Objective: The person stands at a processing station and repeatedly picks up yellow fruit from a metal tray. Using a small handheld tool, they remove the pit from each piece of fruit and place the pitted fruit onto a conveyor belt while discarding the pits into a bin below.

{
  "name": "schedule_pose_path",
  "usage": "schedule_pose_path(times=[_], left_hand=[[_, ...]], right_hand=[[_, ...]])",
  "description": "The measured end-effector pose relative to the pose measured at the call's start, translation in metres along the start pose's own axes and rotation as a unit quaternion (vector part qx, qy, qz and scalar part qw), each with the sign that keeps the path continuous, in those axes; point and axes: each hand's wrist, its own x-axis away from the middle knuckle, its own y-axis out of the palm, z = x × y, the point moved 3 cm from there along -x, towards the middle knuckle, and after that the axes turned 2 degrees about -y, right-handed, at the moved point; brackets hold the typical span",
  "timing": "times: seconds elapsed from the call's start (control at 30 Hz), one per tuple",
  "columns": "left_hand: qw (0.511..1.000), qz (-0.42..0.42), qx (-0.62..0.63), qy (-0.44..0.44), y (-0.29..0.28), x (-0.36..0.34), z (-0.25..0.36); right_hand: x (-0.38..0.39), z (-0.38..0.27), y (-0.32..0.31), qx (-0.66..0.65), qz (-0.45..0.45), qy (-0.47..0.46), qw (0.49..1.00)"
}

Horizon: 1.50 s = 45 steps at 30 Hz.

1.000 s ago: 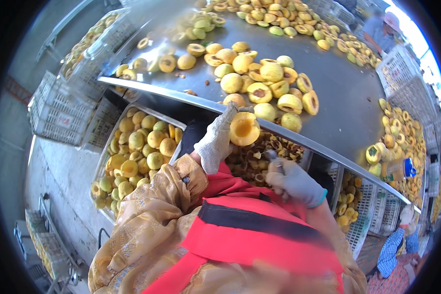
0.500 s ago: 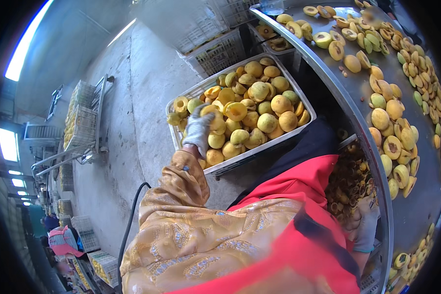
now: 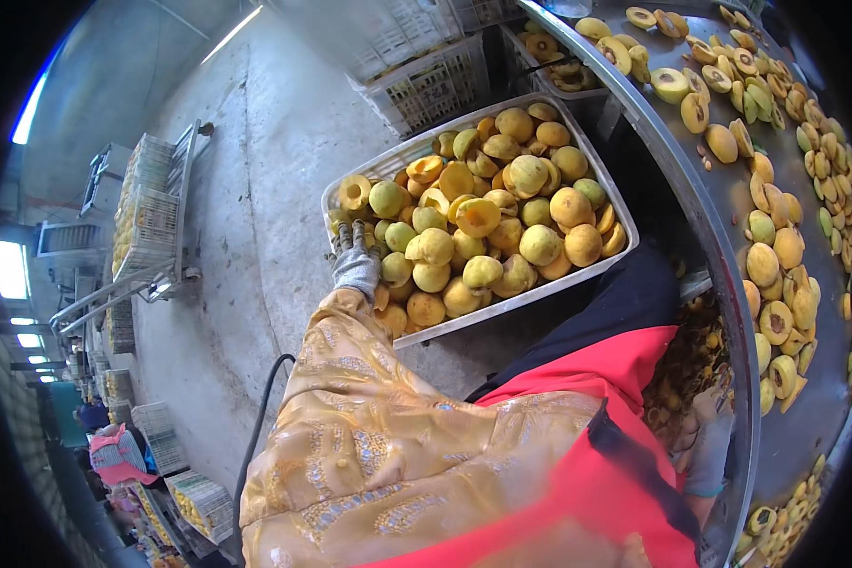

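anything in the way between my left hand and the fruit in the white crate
Nothing visible stands between them: the left hand reaches over the white crate's left edge, right at the fruit. Whether it touches any piece, I cannot tell.

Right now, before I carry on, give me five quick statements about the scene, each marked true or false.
1. The left hand is at the left end of the large fruit crate. True.
2. The left hand is bare. False: it is gloved.
3. The metal table bears halved fruit. True.
4. The right hand is inside the fruit crate. False: the right hand is beside the table's edge.
5. The loaded trolley is right of the fruit crate. False: the trolley is to its left.
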Motion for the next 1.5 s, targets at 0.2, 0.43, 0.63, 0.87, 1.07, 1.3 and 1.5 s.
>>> schedule_pose_path(times=[0.2,0.43,0.63,0.87,1.07,1.3,1.5], left_hand=[[0.961,0.183,0.202,-0.037,0.002,-0.070,-0.059],[0.953,0.077,0.242,-0.165,0.011,-0.090,-0.086],[0.751,-0.074,0.611,-0.241,0.012,-0.079,-0.094],[0.928,-0.143,0.327,-0.104,-0.005,-0.098,-0.062],[0.988,-0.089,0.123,0.015,0.002,-0.089,-0.044],[0.988,-0.137,-0.060,0.027,-0.052,-0.113,-0.002],[0.947,0.053,0.243,0.203,-0.033,-0.136,0.116]], right_hand=[[-0.002,-0.004,0.005,0.002,-0.008,-0.008,1.000],[0.003,-0.006,0.013,0.008,-0.008,0.000,1.000],[0.003,-0.007,0.019,0.000,-0.006,-0.003,1.000],[0.003,-0.016,0.035,0.019,-0.027,0.019,0.999],[0.002,-0.013,0.032,0.018,-0.026,-0.002,0.999],[-0.001,-0.003,0.019,0.008,-0.033,-0.032,0.999],[0.001,0.012,-0.021,0.022,-0.029,-0.029,0.999]])
